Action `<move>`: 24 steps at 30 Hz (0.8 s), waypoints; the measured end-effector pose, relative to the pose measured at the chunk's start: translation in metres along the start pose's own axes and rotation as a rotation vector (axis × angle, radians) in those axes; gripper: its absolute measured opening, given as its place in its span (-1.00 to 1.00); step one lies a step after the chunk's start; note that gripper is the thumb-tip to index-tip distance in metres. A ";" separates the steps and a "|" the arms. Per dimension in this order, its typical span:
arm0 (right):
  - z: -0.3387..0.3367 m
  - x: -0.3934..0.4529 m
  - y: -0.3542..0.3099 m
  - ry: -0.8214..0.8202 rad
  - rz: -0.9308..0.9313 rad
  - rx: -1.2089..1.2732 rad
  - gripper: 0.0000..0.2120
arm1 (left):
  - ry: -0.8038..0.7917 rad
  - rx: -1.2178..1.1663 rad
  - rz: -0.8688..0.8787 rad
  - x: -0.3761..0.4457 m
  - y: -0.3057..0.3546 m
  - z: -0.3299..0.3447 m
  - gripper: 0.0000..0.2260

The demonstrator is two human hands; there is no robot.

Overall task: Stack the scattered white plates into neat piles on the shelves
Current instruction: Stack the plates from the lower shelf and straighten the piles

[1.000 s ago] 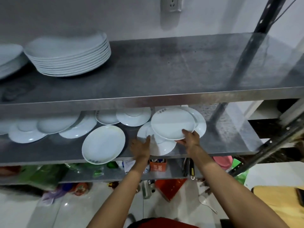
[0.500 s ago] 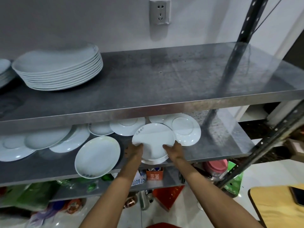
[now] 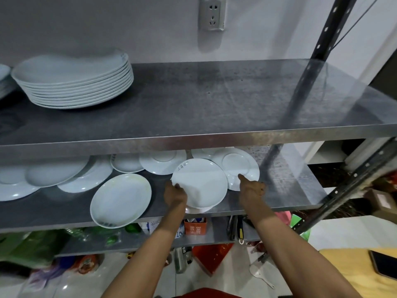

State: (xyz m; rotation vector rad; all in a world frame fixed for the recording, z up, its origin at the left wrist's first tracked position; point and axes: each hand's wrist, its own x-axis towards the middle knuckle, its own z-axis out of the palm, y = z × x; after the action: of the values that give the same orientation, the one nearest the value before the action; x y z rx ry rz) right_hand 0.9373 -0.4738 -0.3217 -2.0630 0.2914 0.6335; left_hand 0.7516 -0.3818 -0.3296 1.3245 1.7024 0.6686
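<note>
Upper shelf: one neat pile of large white plates at the left end, toward the back edge.

Middle shelf: white plates lie scattered. A round plate with small lettering near its rim sits atop a small pile at the front edge, centre. Just right of it, partly overlapped, lies a rimmed plate. An oval plate overhangs the front edge, left of centre. Further plates overlap along the back and toward the left end, partly hidden beneath the upper shelf.
</note>
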 end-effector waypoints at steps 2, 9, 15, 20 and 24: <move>-0.001 0.000 0.001 0.000 -0.026 -0.025 -0.09 | 0.020 -0.013 0.007 -0.001 0.002 0.001 -0.73; -0.015 -0.015 0.003 -0.429 -0.233 0.188 -0.37 | 0.028 -0.221 -0.036 -0.008 0.022 0.016 -0.76; -0.033 -0.034 -0.005 -0.821 -0.104 0.477 -0.60 | -0.239 -0.372 -0.088 -0.026 0.042 0.034 -0.78; -0.045 -0.021 -0.005 -0.682 -0.112 0.608 -0.63 | -0.413 -0.454 -0.044 -0.035 0.047 0.043 -0.75; -0.045 -0.020 0.001 -0.631 -0.057 0.606 -0.65 | -0.420 -0.461 0.018 -0.038 0.050 0.043 -0.77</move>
State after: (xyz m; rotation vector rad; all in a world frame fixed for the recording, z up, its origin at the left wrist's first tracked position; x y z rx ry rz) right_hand 0.9347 -0.5124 -0.2918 -1.2176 0.0401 0.9819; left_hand 0.8164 -0.4070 -0.2979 1.0590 1.1172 0.6851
